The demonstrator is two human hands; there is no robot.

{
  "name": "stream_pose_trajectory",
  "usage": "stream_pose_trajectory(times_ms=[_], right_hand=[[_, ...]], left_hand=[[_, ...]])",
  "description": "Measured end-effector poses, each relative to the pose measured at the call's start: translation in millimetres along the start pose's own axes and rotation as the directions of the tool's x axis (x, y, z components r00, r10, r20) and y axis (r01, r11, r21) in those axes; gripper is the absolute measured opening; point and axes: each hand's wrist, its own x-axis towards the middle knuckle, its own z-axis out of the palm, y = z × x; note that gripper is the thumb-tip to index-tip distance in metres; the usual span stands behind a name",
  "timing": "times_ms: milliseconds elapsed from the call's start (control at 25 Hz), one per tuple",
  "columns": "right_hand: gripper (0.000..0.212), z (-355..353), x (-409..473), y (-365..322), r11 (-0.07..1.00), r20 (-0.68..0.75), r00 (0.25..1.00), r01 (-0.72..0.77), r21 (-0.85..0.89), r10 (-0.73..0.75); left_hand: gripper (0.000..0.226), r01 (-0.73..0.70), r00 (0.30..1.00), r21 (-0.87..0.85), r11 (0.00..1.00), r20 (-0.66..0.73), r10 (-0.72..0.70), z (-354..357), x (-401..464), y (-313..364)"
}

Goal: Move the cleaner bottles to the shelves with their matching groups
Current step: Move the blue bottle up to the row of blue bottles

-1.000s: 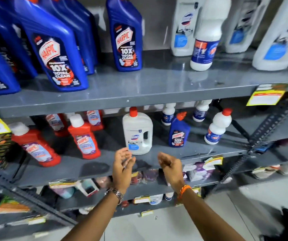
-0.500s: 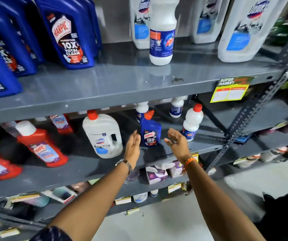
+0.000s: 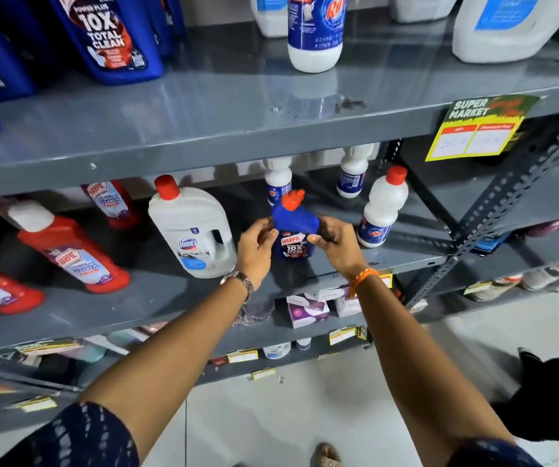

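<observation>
Standing upright between both hands, a small blue bottle (image 3: 294,230) is being clasped by left hand (image 3: 257,242) and right hand (image 3: 336,247), equally near.

A yellow-green price tag (image 3: 480,129) reading "SUPER MARKET" hangs from the upper shelf edge at two o'clock. Small purple-and-white boxes (image 3: 306,311) sit low, near five o'clock. Pale floor tiles (image 3: 271,426) lie at six o'clock.

A shop: grey metal shelves (image 3: 237,129) of cleaners, "Super Market" price tag (image 3: 480,128).
</observation>
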Motion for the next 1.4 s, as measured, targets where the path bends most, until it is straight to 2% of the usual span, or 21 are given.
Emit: stream_pose_trajectory(times_ms=[320,560,680,840,920,1080,1400], right_hand=[[0.047,-14,-85,-65,0.992,0.158,0.98,0.113,0.054,-0.12],[0.046,-9,-98,-173,0.931,0.218,0.92,0.272,0.245,-0.327],[0.043,-1,-85,-218,0.882,0.221,0.883,0.331,0.336,-0.415],[0.039,18,-59,-282,0.81,0.195,0.842,0.38,0.447,-0.503],[0.034,29,-41,-309,0.79,0.171,0.836,0.397,0.466,-0.521],[0.033,53,-1,-341,0.8,0.166,0.834,0.419,0.429,-0.526],[0.028,93,44,-354,0.836,0.191,0.851,0.396,0.379,-0.489]], left_hand=[[0.026,-0.259,0.966,0.009,0.966,-0.011,0.259,-47,-93,39],[0.024,-0.486,0.871,-0.058,0.872,-0.116,0.477,-102,-117,128],[0.023,-0.549,0.825,-0.037,0.835,-0.184,0.534,-124,-115,177],[0.022,-0.646,0.73,0.01,0.763,-0.285,0.621,-161,-100,239],[0.025,-0.656,0.707,0.035,0.754,-0.321,0.63,-179,-85,262],[0.027,-0.634,0.706,0.054,0.771,-0.365,0.607,-207,-57,289],[0.034,-0.503,0.764,0.054,0.863,-0.44,0.473,-238,-7,283]])
